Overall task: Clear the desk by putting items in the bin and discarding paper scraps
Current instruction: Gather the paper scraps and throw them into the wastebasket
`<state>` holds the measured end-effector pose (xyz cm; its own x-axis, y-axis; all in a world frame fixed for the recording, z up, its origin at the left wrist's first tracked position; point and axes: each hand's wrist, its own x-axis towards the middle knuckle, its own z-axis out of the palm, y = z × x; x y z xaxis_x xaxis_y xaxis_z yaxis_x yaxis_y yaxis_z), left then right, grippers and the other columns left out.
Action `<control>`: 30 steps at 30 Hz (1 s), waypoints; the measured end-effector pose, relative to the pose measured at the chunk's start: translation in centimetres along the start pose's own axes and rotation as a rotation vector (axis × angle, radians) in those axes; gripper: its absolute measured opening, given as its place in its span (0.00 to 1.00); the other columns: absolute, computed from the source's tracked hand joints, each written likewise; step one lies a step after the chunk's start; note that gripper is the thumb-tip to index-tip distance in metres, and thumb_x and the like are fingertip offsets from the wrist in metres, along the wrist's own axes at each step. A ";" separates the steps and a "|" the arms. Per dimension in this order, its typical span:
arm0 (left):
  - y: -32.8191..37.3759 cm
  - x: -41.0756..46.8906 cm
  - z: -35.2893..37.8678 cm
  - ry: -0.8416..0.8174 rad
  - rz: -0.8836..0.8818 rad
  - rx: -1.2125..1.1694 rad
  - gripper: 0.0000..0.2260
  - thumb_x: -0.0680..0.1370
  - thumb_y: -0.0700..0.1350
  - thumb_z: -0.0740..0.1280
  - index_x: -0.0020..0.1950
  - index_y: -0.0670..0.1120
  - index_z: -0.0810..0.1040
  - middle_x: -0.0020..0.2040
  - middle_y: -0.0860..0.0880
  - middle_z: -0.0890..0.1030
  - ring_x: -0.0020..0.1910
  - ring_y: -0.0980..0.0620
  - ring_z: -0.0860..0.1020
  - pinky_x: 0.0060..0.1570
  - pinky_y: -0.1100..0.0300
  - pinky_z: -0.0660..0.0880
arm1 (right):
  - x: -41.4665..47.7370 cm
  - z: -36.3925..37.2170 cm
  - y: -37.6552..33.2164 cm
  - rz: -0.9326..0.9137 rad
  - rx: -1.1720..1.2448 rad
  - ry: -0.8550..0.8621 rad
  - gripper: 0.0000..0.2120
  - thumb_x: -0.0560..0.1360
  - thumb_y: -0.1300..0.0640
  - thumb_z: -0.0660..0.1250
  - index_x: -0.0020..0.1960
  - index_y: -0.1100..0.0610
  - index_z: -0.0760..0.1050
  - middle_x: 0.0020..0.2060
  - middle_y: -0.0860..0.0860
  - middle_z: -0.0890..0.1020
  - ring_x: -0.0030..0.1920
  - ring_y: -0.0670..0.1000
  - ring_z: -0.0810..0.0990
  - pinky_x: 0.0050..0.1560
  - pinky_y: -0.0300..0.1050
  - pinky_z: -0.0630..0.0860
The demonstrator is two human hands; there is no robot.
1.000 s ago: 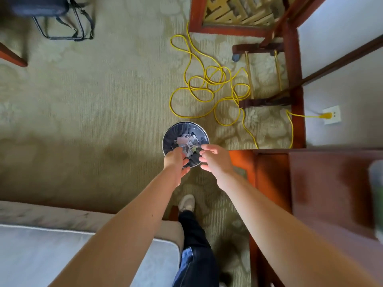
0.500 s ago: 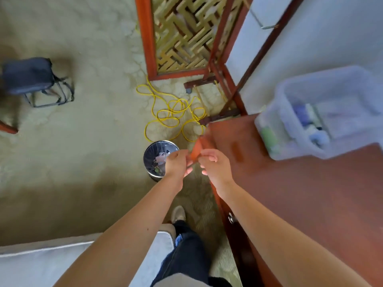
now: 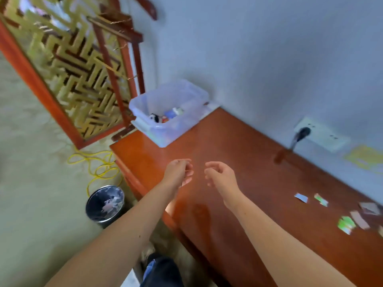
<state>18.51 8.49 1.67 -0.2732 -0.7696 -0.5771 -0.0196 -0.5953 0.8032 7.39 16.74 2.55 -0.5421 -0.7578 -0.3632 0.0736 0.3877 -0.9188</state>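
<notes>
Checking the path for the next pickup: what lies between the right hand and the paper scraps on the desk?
Nothing: the head view shows only bare desk between the right hand and the paper scraps.

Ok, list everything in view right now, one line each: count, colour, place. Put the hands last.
desk: one, reddish-brown wood, against the wall
plastic bin: one, clear, desk's far-left corner, small items inside
paper scraps: at least five, green, pink, bluish, loose on the desk's right part
wastebasket: one, dark with shiny rim, on the carpet left of the desk, scraps inside
cable: one, yellow, looped on the carpet
lattice screen: one, red-brown frame, beyond the desk's left end
wall socket: one, white, black plug in it
left hand: above the desk, loosely curled, holds nothing
right hand: above the desk, loosely curled, holds nothing
</notes>
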 end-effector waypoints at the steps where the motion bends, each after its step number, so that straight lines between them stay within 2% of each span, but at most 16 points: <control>1: -0.2 -0.8 2.0 -0.026 0.006 0.022 0.09 0.78 0.37 0.58 0.49 0.46 0.77 0.40 0.47 0.78 0.36 0.52 0.76 0.40 0.59 0.77 | -0.8 -2.0 0.0 -0.011 0.021 0.019 0.09 0.75 0.64 0.65 0.54 0.57 0.78 0.42 0.53 0.80 0.38 0.48 0.77 0.34 0.38 0.74; 5: -1.5 -3.5 9.5 -0.123 0.022 0.091 0.09 0.78 0.36 0.57 0.46 0.46 0.76 0.39 0.48 0.77 0.34 0.52 0.76 0.37 0.60 0.75 | -3.0 -9.4 0.9 -0.032 0.095 0.122 0.09 0.75 0.67 0.65 0.52 0.58 0.77 0.39 0.53 0.78 0.35 0.46 0.75 0.33 0.38 0.72; 10: -3.4 -6.8 16.8 -0.247 0.034 0.212 0.08 0.79 0.36 0.57 0.50 0.43 0.75 0.39 0.47 0.76 0.33 0.52 0.74 0.35 0.62 0.72 | -4.8 -16.9 3.1 0.026 0.152 0.272 0.09 0.75 0.66 0.65 0.50 0.56 0.77 0.39 0.52 0.78 0.36 0.46 0.76 0.34 0.39 0.73; 14: -4.5 -7.9 21.5 -0.334 0.017 0.278 0.08 0.79 0.35 0.56 0.49 0.43 0.74 0.38 0.47 0.75 0.30 0.53 0.71 0.31 0.63 0.67 | -5.4 -21.4 4.5 0.066 0.214 0.383 0.09 0.75 0.67 0.64 0.51 0.57 0.77 0.39 0.51 0.78 0.36 0.46 0.75 0.35 0.39 0.73; 18: -5.7 -7.0 25.7 -0.424 -0.005 0.361 0.08 0.80 0.35 0.57 0.48 0.43 0.74 0.38 0.47 0.75 0.30 0.54 0.72 0.32 0.62 0.67 | -5.0 -25.0 5.4 0.099 0.253 0.519 0.09 0.75 0.66 0.65 0.53 0.59 0.78 0.39 0.51 0.78 0.36 0.46 0.76 0.36 0.39 0.73; 21: -6.8 -5.9 28.6 -0.502 -0.018 0.459 0.08 0.79 0.35 0.57 0.48 0.43 0.74 0.38 0.47 0.75 0.31 0.53 0.71 0.32 0.62 0.67 | -4.8 -27.1 6.0 0.142 0.273 0.598 0.08 0.76 0.65 0.65 0.52 0.57 0.77 0.40 0.50 0.78 0.39 0.47 0.76 0.38 0.40 0.73; 26: -9.2 -2.7 32.2 -0.640 -0.024 0.650 0.05 0.77 0.36 0.62 0.50 0.43 0.75 0.37 0.49 0.77 0.32 0.54 0.73 0.32 0.63 0.70 | -3.5 -30.1 7.4 0.231 0.269 0.702 0.10 0.74 0.66 0.65 0.54 0.58 0.77 0.43 0.52 0.79 0.39 0.47 0.76 0.38 0.40 0.73; 30: -10.6 -0.4 34.3 -0.667 -0.024 0.771 0.06 0.76 0.36 0.62 0.48 0.46 0.75 0.39 0.51 0.77 0.32 0.54 0.73 0.33 0.63 0.69 | -1.9 -32.0 8.8 0.319 0.224 0.750 0.09 0.74 0.63 0.66 0.52 0.53 0.78 0.46 0.51 0.80 0.41 0.49 0.78 0.44 0.45 0.77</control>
<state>-14.16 23.00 -1.54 -0.7402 -0.3334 -0.5839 -0.5820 -0.1172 0.8047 -17.70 38.37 0.11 -0.8735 -0.0501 -0.4843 0.4387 0.3505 -0.8275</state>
